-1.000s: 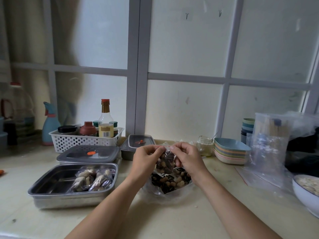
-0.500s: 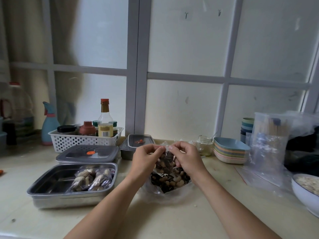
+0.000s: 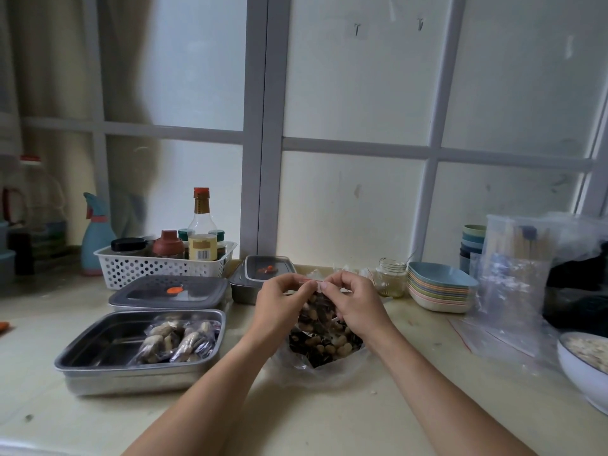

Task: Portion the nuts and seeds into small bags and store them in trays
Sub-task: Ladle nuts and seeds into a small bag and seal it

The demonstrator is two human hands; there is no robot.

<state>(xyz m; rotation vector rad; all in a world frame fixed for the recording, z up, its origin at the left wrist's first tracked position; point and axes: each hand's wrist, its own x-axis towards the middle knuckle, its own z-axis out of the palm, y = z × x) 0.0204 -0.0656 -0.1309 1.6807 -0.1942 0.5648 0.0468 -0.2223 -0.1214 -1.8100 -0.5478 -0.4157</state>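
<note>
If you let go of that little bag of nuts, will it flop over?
Probably floppy: the little bag is thin clear plastic, sagging below where the left hand and right hand pinch its top. Likely heavy for its size, since nuts pack it. Perhaps slippery, being smooth film.

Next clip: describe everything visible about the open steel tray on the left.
The open steel tray is rectangular, shiny, lidless, with rounded corners and a rolled rim. It sits flat on the counter in front of a lidded tray. Filled clear bags of nuts lie in its right half; nothing else touches it.
</note>
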